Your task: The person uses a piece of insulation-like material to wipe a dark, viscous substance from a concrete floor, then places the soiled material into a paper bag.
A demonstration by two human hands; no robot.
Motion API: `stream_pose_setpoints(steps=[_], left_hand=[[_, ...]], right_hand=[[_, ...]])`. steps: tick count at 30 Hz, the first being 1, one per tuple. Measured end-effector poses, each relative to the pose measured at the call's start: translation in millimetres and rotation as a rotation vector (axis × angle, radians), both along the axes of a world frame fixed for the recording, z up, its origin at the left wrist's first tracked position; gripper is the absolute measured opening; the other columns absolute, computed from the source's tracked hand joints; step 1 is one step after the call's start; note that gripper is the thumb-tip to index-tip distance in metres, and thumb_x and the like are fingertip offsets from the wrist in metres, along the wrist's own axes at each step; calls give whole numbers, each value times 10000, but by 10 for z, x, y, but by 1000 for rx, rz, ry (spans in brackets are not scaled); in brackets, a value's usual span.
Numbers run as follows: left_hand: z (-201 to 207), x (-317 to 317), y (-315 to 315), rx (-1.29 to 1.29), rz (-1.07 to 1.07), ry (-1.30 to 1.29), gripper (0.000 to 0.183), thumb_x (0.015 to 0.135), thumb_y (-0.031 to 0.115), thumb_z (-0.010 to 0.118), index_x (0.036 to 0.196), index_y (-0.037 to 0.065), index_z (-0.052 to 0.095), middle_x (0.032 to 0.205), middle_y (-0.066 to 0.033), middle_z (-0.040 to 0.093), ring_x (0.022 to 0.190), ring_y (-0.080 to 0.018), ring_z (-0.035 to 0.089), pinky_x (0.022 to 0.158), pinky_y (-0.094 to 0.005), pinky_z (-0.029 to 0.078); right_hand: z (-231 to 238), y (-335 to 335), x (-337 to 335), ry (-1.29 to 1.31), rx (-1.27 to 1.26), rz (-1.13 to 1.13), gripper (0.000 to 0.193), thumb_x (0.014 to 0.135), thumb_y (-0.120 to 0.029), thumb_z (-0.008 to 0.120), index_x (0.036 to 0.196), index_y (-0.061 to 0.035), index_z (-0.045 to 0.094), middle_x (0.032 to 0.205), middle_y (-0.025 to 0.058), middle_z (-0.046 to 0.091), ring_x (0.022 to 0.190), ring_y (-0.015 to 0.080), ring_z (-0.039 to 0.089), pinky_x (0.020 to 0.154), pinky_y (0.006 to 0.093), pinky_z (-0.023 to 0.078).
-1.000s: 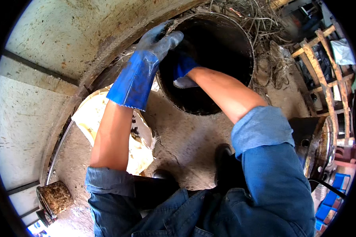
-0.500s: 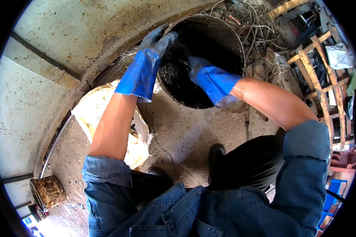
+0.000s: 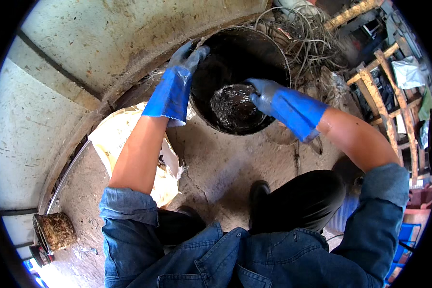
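Nearest, the person's blue jacket (image 3: 235, 254), sleeves rolled, fills the lower edge, with dark trousers (image 3: 297, 199) and a dark boot (image 3: 258, 194) on the concrete floor (image 3: 216, 165) ahead of it. To the left lies an open cream-coloured sack (image 3: 122, 139); farther left is a grimy, brown-stained can (image 3: 57, 233). Ahead stands a dark, round drum (image 3: 269, 53), its mouth facing up. The right hand (image 3: 269, 98), in a blue glove, is closed on the edge of a dark rounded object (image 3: 233, 106), glistening, at the drum's mouth; whether vessel or lump cannot be told. The left hand (image 3: 189, 56), gloved alike, is closed over the drum's far-left rim. Beyond lie tangled cables (image 3: 307, 36) and, rightward, a wooden frame (image 3: 381, 86).
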State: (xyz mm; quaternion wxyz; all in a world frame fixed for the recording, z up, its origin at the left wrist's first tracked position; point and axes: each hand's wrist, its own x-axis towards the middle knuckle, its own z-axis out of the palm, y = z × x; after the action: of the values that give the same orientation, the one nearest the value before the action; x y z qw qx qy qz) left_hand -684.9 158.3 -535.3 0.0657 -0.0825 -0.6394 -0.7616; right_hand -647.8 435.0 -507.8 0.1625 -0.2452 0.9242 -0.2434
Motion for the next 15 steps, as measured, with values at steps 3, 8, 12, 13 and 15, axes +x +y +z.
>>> stream_pose_setpoints(steps=[3,8,12,13,15], left_hand=[[206,142,-125,-147,-3,5,589,1007,129,671,1474,-93,389,1287,-227,655,1150,-258,669,994,-334,549],[-12,-1,51,46,21,-35,534,1021,119,642,1458,-94,422,1276,-223,661,1166,-258,663,1008,-322,533],[-42,92,147,68,61,16,545,1008,105,652,1467,-85,429,1271,-223,665,1140,-253,671,985,-313,541],[-32,79,72,28,82,25,567,989,123,686,1460,-85,447,1247,-190,672,1099,-221,666,962,-302,538],[-63,16,37,21,74,29,592,962,156,738,1439,-88,485,1207,-138,682,1038,-171,651,928,-284,531]], right_hand=[[572,-171,129,-510,-109,-311,334,977,-127,510,1277,-24,617,1110,154,713,916,249,723,746,364,631],[394,-127,-25,-753,-762,-539,275,997,-111,470,1198,-34,642,1173,123,699,1013,291,687,865,519,612],[198,-427,-237,499,1065,411,310,1015,-279,483,1245,-256,689,1171,67,716,1077,295,654,890,513,529],[153,-542,-274,467,801,245,288,1009,-278,506,1211,-240,708,1172,56,723,1052,296,663,895,480,524],[-68,-633,-402,-61,78,-276,252,959,-292,612,1144,-184,745,1143,89,743,1020,278,679,881,419,523]])
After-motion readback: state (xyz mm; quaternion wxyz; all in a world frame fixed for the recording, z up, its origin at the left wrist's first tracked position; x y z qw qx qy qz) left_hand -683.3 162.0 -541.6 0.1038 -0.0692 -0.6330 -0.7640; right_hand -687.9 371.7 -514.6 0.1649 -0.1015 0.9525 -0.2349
